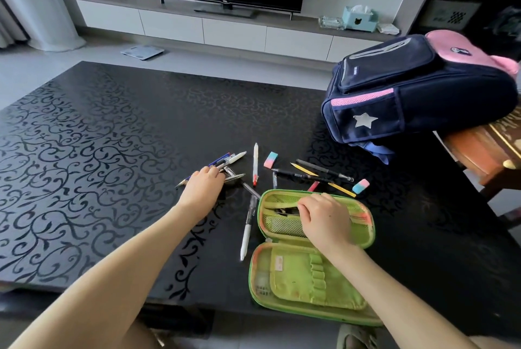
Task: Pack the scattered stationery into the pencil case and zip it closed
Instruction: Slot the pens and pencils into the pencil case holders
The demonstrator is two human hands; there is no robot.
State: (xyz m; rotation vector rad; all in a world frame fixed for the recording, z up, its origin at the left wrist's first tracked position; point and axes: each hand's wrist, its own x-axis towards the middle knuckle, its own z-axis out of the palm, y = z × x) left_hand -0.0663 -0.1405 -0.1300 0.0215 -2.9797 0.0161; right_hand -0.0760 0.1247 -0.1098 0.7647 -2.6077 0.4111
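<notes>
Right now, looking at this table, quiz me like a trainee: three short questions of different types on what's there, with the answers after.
1. True or false: the green pencil case is zipped shut.
2. How many pink-and-blue erasers lie on the table?
3. The left hand rests on: A) an eraser, B) a bunch of pens, C) the pencil case.
Key: 1 false, it lies open. 2 two. 3 B.
</notes>
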